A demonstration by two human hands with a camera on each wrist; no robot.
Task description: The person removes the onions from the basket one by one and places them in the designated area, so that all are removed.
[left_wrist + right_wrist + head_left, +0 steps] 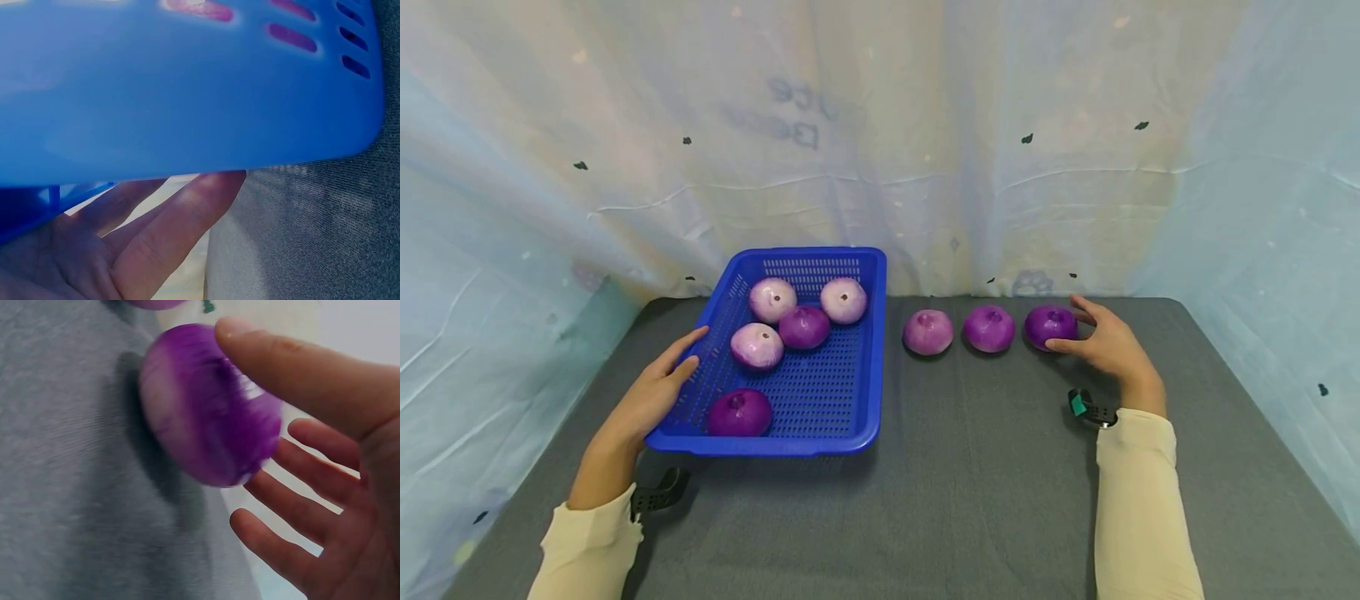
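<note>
Staged recording booth, not home or kitchen: pale plastic sheeting (925, 150) draped as backdrop and side walls, grey cloth-covered table (985, 483), blue perforated basket (865, 392) with purple onions (804, 327), wrist-worn camera mounts (1090, 408).

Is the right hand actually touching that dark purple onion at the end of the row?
Touching. In the right wrist view the thumb lies on the onion with no gap; the other fingers spread open behind it. The head view agrees.

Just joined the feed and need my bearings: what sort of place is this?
Probably a staged recording booth rather than a kitchen: pale plastic sheeting walls in a grey cloth-covered table, bare except for a blue basket and purple onions.
</note>
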